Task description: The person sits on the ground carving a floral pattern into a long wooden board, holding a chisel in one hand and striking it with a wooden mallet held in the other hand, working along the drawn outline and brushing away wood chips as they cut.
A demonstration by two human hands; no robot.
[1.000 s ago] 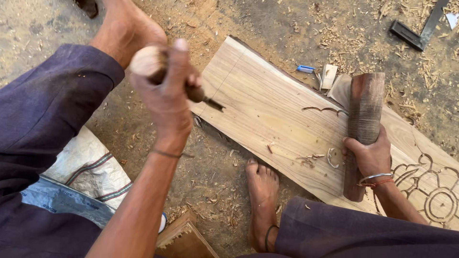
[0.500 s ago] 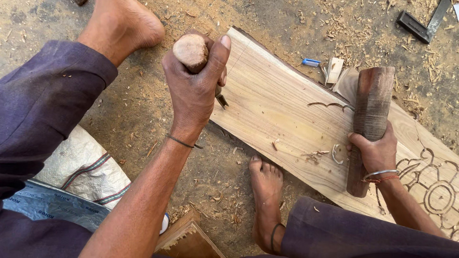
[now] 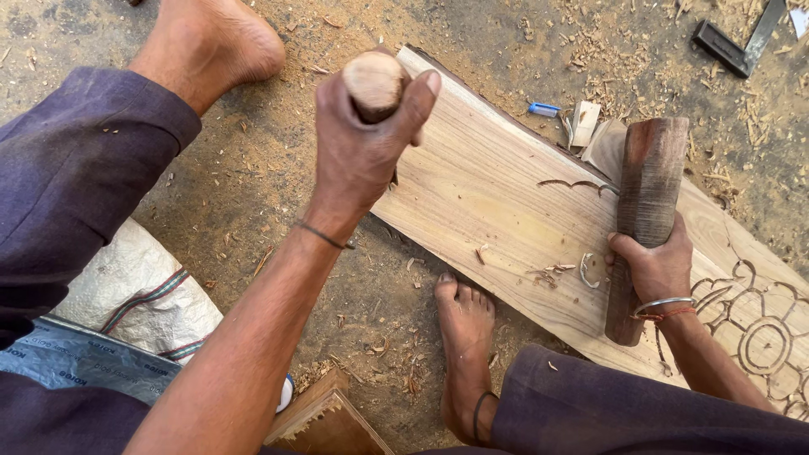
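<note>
Since the earlier frames, the left hand (image 3: 362,152) has moved right across the one long pale wooden plank (image 3: 497,202), fingers wrapped tight round a round-ended wooden chisel handle (image 3: 373,82); its blade is hidden beneath the hand. The right hand (image 3: 653,265) grips one dark wooden mallet (image 3: 645,211) lying on the plank. Two bare feet rest on the dirt floor (image 3: 253,168). A carved flower (image 3: 763,333) is cut off at the frame edge.

Left hand (image 3: 364,156) and right hand (image 3: 656,268), both fisted
</note>
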